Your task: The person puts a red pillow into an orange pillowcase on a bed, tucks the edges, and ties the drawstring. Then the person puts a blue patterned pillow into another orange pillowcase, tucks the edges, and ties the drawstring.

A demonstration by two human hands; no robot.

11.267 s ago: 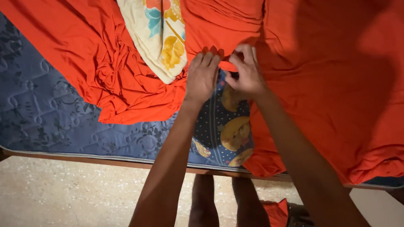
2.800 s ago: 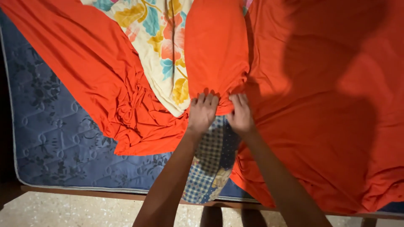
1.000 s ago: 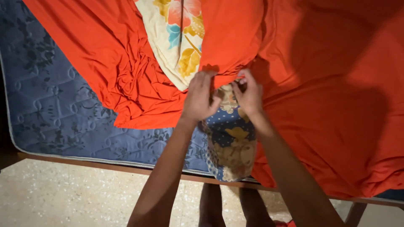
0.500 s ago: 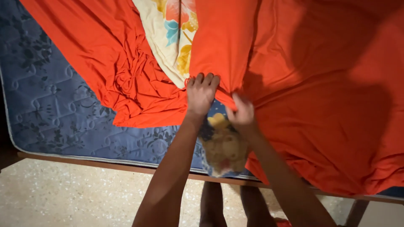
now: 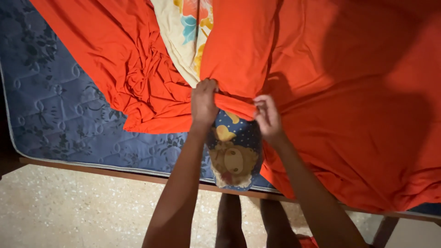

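Orange cover [image 5: 239,50] is pinched at its open hem by both hands, the left hand [image 5: 203,102] gripping one corner and the right hand [image 5: 268,117] the other, over a blue printed pillow [image 5: 234,154] whose near end sticks out over the edge of the mattress [image 5: 55,105]. With each grip clamping only a narrow fold, the hem could slip free, or the pillow could bunch inside and jam crooked. A floral pillow [image 5: 186,32] lies just beside, on the orange sheet [image 5: 367,115].
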